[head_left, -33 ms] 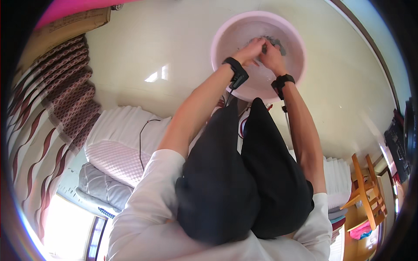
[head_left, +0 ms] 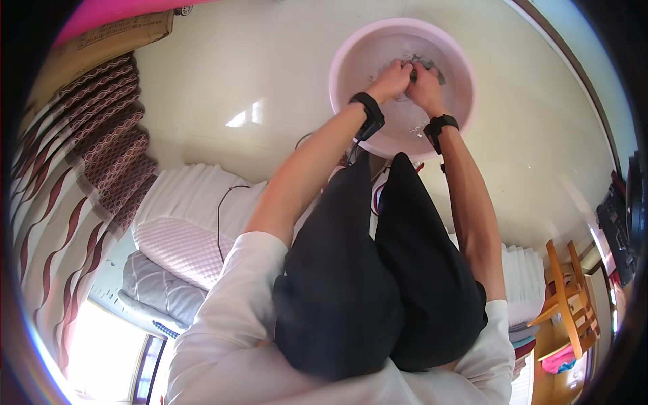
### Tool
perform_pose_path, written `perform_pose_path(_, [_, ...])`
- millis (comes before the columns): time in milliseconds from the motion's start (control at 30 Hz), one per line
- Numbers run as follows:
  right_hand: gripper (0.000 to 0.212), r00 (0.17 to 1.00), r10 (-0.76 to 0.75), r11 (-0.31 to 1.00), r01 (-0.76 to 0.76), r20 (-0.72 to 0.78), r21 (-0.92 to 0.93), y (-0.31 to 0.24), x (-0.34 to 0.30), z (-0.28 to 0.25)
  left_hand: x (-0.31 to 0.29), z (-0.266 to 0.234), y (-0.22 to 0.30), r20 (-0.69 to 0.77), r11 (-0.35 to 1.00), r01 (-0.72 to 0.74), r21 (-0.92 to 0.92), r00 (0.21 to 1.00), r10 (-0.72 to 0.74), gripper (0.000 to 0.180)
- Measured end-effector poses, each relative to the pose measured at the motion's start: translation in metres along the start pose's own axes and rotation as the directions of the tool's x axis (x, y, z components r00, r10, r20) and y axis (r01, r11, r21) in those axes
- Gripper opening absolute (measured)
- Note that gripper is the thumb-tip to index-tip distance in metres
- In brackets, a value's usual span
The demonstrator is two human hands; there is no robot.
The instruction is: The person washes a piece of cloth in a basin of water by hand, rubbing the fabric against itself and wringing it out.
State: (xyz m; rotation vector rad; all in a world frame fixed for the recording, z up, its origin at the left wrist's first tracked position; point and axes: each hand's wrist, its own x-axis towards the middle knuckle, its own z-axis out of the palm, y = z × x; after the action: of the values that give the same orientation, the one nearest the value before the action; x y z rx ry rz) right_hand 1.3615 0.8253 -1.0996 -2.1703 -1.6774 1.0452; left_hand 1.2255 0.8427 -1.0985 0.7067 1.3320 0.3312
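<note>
A round pink basin (head_left: 335,81) with water in it stands on the floor in front of my knees. Both hands are inside it, close together near its middle. My left hand (head_left: 391,82) has its fingers curled around part of a dark grey-green cloth. Pressed up beside it, my right hand (head_left: 425,89) also grips the cloth (head_left: 432,67), which spreads out wet just beyond the fingers. Much of the cloth between the hands is hidden. Ripples and bubbles show on the water. A black band with a small device (head_left: 370,116) sits on each wrist.
My black-trousered knees (head_left: 337,270) come up between my arms. A bed with a white quilted cover (head_left: 179,239) lies behind me, beside patterned curtains (head_left: 108,135). A cardboard box (head_left: 115,40) is at the far left, a wooden chair (head_left: 563,297) at the right.
My left hand's fingers have curled in more tightly. The cloth has shifted slightly between the hands, and the water around them has stirred.
</note>
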Motion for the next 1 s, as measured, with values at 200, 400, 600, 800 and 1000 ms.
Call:
perform_pose_path(200, [0.047,0.983,-0.167,0.966,0.178,0.073,-0.188,0.000,-0.019,0.010,-0.016,-0.013,-0.038,0.043,0.372,-0.407,0.834,0.720,0.692,0.030])
perform_pose_path(400, [0.048,0.971,-0.238,0.936,0.239,0.036,-0.260,0.009,-0.019,-0.004,-0.009,-0.017,-0.028,0.195,0.220,-0.312,0.924,0.881,0.431,0.031])
perform_pose_path(600, [0.058,0.975,-0.191,0.972,0.172,-0.117,-0.159,-0.002,-0.019,-0.026,0.000,-0.020,-0.025,0.025,0.573,-0.178,0.800,0.964,0.265,0.031])
perform_pose_path(800, [0.042,0.990,0.108,0.952,-0.078,-0.088,0.295,0.003,-0.009,-0.006,-0.003,-0.011,0.005,0.310,0.715,0.488,-0.500,0.872,-0.379,0.060])
perform_pose_path(1000, [0.034,0.995,-0.037,0.921,-0.004,0.098,0.390,-0.012,-0.032,-0.014,0.000,0.000,0.005,0.279,0.561,0.337,-0.756,0.941,-0.190,0.048])
